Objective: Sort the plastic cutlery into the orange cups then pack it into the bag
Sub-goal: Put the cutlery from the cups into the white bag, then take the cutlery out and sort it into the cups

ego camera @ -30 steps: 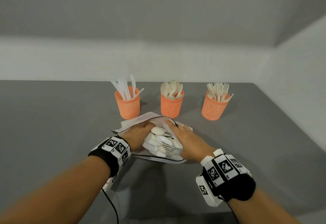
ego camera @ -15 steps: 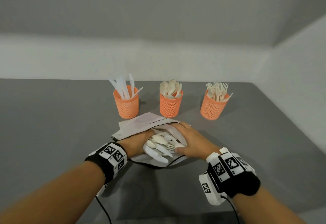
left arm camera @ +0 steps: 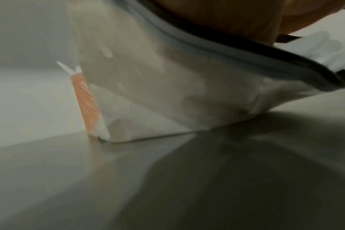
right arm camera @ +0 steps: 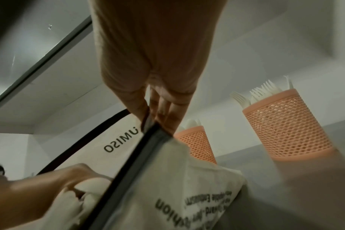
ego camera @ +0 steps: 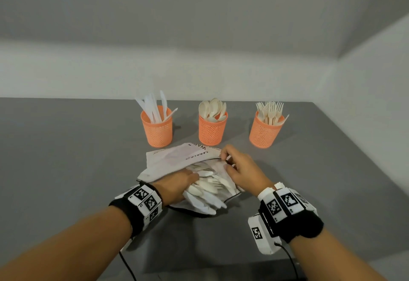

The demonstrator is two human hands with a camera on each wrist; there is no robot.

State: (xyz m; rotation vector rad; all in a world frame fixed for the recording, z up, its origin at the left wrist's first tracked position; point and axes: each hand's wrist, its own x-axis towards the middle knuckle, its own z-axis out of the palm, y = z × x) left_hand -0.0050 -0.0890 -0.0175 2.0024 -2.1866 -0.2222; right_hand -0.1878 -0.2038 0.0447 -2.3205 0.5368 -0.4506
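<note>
A white plastic bag [ego camera: 177, 155] with a black zip rim lies on the grey table in front of three orange mesh cups. My left hand [ego camera: 188, 179] is inside the bag's mouth and grips a bundle of white cutlery [ego camera: 210, 189]. My right hand [ego camera: 225, 159] pinches the bag's rim [right arm camera: 148, 133] at the right and holds it up. The right wrist view shows my right hand's fingertips [right arm camera: 144, 115] on that rim, with the left hand [right arm camera: 49, 183] curled round the cutlery [right arm camera: 93, 183] below. The left wrist view shows the bag [left arm camera: 167, 93] from below.
The left cup [ego camera: 157, 129] holds knives, the middle cup [ego camera: 212, 130] spoons and the right cup [ego camera: 265, 133] forks, all just behind the bag. Walls close the table at the back and right. Wrist-camera cables hang near the front edge.
My right hand has left the cutlery bundle, moved back to the bag's rim and now pinches it up. The left hand keeps the bundle, now deeper in the bag's mouth.
</note>
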